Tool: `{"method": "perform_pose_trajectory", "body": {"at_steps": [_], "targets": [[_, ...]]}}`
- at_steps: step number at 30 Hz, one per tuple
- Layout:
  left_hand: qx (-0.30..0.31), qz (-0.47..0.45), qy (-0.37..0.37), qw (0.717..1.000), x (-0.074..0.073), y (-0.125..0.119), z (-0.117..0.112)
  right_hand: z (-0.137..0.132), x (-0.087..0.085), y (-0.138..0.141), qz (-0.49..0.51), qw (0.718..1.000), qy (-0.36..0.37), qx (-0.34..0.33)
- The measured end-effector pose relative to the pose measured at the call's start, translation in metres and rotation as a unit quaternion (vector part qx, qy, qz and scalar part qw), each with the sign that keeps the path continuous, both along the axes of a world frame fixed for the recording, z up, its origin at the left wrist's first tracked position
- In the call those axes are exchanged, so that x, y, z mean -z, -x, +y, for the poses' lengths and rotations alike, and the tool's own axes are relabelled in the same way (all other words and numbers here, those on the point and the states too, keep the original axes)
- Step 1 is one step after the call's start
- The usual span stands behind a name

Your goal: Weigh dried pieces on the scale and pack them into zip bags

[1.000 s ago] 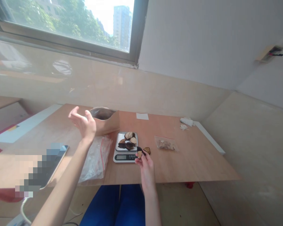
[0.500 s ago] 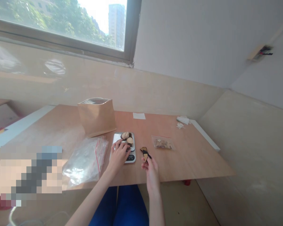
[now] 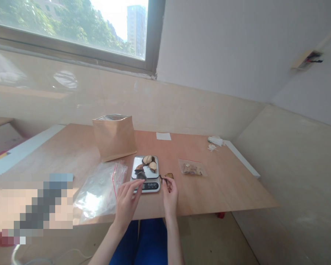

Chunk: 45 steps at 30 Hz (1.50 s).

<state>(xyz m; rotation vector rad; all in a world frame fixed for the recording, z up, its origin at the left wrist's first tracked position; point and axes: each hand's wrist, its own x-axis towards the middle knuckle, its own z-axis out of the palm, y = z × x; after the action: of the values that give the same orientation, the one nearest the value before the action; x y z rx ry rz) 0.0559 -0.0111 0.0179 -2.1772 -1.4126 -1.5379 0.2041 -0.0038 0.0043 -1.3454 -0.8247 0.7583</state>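
The right hand (image 3: pixel 169 197) pinches a dark-rinded dried slice (image 3: pixel 165 178) by its edge, a light, steady hold that keeps it clear of the digital kitchen scale (image 3: pixel 145 188) and the pieces (image 3: pixel 148 164) on its steel plate. The left hand (image 3: pixel 126 208), open with fingers spread, has lifted off those pieces since the earlier view and now hovers at the scale's front edge

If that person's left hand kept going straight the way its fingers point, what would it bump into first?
Probably the kitchen scale, right ahead of the left hand. Depth is hard to judge here, so the fingers may already be touching it.
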Motion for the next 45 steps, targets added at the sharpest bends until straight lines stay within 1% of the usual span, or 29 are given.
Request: {"method": "perform_pose_trajectory", "body": {"at_steps": [2, 4, 6, 8, 10, 13, 16, 18, 20, 22, 23, 24, 26, 28, 29, 31, 34, 36, 39, 42, 45], "targets": [[0.015, -0.046, -0.001, 0.999, 0.001, 0.009, -0.020, 0.008, 0.001, 0.009, -0.080, 0.997, -0.017, -0.016], [0.043, -0.070, 0.027, 0.996, 0.003, 0.015, -0.040, 0.018, 0.001, 0.019, -0.161, 0.986, -0.028, -0.031], [0.065, -0.084, 0.058, 0.993, 0.007, 0.017, -0.059, 0.027, -0.001, 0.027, -0.247, 0.968, -0.038, -0.024], [0.082, -0.091, 0.080, 0.989, 0.011, 0.017, -0.074, 0.035, -0.002, 0.033, -0.311, 0.949, -0.046, -0.009], [0.100, -0.089, 0.092, 0.987, 0.014, 0.016, -0.086, 0.041, 0.000, 0.036, -0.336, 0.940, -0.055, -0.016], [0.133, -0.080, 0.099, 0.983, 0.015, 0.014, -0.098, 0.045, 0.004, 0.035, -0.339, 0.936, -0.072, -0.066], [0.155, -0.082, 0.103, 0.979, 0.014, 0.010, -0.102, 0.044, 0.005, 0.031, -0.348, 0.927, -0.083, -0.114], [0.158, -0.092, 0.109, 0.977, 0.010, 0.007, -0.101, 0.039, 0.003, 0.028, -0.355, 0.921, -0.094, -0.128], [0.152, -0.103, 0.115, 0.976, 0.007, 0.005, -0.098, 0.030, -0.004, 0.025, -0.346, 0.924, -0.108, -0.121], [0.138, -0.111, 0.127, 0.976, 0.003, 0.002, -0.094, 0.016, -0.012, 0.021, -0.311, 0.937, -0.112, -0.115], [0.129, -0.114, 0.136, 0.976, 0.002, 0.002, -0.092, 0.007, -0.016, 0.019, -0.286, 0.945, -0.103, -0.124], [0.119, -0.117, 0.144, 0.975, 0.002, 0.001, -0.090, -0.003, -0.020, 0.017, -0.258, 0.951, -0.086, -0.148], [0.101, -0.124, 0.155, 0.975, 0.004, 0.000, -0.087, -0.027, -0.023, 0.013, -0.198, 0.954, -0.032, -0.221], [0.093, -0.125, 0.161, 0.975, 0.009, -0.001, -0.085, -0.053, -0.018, 0.011, -0.131, 0.949, 0.029, -0.284], [0.093, -0.123, 0.166, 0.974, 0.012, -0.003, -0.085, -0.065, -0.012, 0.011, -0.093, 0.949, 0.054, -0.298], [0.103, -0.111, 0.181, 0.972, 0.019, -0.006, -0.086, -0.086, 0.003, 0.011, -0.018, 0.952, 0.083, -0.293], [0.128, -0.092, 0.204, 0.966, 0.026, -0.015, -0.089, -0.104, 0.025, 0.012, 0.069, 0.964, 0.082, -0.245], [0.139, -0.088, 0.220, 0.962, 0.027, -0.021, -0.090, -0.107, 0.030, 0.011, 0.097, 0.971, 0.074, -0.206], [0.146, -0.100, 0.251, 0.952, 0.026, -0.025, -0.091, -0.099, 0.027, 0.005, 0.094, 0.978, 0.076, -0.172], [0.141, -0.115, 0.285, 0.941, 0.023, -0.019, -0.089, -0.080, 0.021, -0.003, 0.067, 0.981, 0.078, -0.163], [0.129, -0.121, 0.304, 0.936, 0.020, -0.006, -0.086, -0.051, 0.021, -0.014, 0.027, 0.988, 0.063, -0.137]]}}
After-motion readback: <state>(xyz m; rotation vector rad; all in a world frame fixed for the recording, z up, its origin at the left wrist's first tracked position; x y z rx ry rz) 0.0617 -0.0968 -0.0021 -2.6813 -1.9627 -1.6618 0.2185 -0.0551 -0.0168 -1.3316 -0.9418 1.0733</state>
